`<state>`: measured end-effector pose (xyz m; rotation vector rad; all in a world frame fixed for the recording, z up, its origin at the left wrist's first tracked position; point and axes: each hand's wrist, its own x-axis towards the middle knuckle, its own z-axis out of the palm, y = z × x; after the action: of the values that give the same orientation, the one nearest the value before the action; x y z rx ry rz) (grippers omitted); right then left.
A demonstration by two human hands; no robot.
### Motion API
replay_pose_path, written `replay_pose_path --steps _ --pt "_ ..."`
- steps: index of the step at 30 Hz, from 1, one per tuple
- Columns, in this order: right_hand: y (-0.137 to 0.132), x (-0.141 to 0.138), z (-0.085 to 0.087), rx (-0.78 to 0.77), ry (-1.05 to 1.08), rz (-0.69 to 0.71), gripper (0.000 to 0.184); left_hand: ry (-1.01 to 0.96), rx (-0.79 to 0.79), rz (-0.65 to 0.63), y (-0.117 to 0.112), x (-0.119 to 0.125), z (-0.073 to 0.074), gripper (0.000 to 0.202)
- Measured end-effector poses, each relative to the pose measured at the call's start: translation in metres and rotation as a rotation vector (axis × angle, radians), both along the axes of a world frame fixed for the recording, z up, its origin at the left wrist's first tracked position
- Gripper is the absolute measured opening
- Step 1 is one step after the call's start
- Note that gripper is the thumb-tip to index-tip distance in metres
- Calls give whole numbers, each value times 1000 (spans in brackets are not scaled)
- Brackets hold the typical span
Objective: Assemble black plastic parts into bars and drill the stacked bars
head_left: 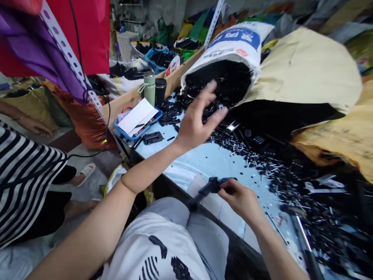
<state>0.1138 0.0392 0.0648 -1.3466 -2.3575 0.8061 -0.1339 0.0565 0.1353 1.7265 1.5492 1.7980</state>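
Observation:
My left hand is stretched out over the bench with its fingers apart and nothing visible in them, slightly blurred. It hovers in front of the mouth of a white woven sack, which lies on its side with black parts inside. Near the front edge of the bench, my right hand is closed on a long black plastic part. The far end of that part is smeared by motion, so its exact kind cannot be made out. Small black parts and metal pins lie heaped to the right.
A blue tray with a white card, a green flask and a black cup stand at the left. Paper sacks bulge over the right side. A screwdriver-like tool lies at front right. A person in stripes is at left.

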Motion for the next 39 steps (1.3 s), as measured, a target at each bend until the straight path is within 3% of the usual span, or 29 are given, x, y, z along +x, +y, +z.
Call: replay_pose_path --steps 1,3,6,7,9,11,12,14,16,18,20,24,27,31,33,35,39 --pt "1 1 -2 -15 9 -26 15 100 -40 -103 -6 6 -4 47" --pt "4 3 -3 -53 41 -63 16 260 -149 -297 -24 21 -27 40" --pt "6 9 -2 -108 59 -106 13 348 -291 -311 -50 34 -81 39" --pt "7 12 -2 -125 64 -125 13 315 -273 -273 -57 35 -98 43" --pt "9 17 -3 -174 112 -182 11 199 -177 -58 -67 38 -122 50" --pt "10 20 -3 -263 204 -250 10 189 -41 131 -76 43 -133 52" --pt "11 20 -3 -320 262 -276 10 271 16 137 -79 48 -134 52" --pt "11 16 -1 -452 377 -284 9 551 81 10 -79 57 -129 51" --pt "8 11 4 -570 466 -238 10 784 60 -84 -72 66 -119 52" --pt "3 4 13 -651 525 -171 13 827 -17 -74 -64 72 -108 48" --pt "-3 -1 24 -677 584 -107 17 686 -118 -142 -58 78 -101 39" --pt "-6 -5 37 -598 690 -22 21 128 -364 -509 -67 92 -102 32" --pt "0 -3 32 -396 663 -29 17 -226 -556 -731 -85 101 -103 38" --pt "3 3 16 -107 541 -35 7 -786 -772 -1013 -95 94 -89 62" --pt "-2 5 11 -75 469 22 4 -954 -724 -981 -91 84 -81 71" --pt "-11 6 9 -82 396 82 2 -1009 -614 -823 -84 74 -78 71" --pt "-27 4 9 -164 395 164 4 -770 -589 -480 -73 75 -96 47"
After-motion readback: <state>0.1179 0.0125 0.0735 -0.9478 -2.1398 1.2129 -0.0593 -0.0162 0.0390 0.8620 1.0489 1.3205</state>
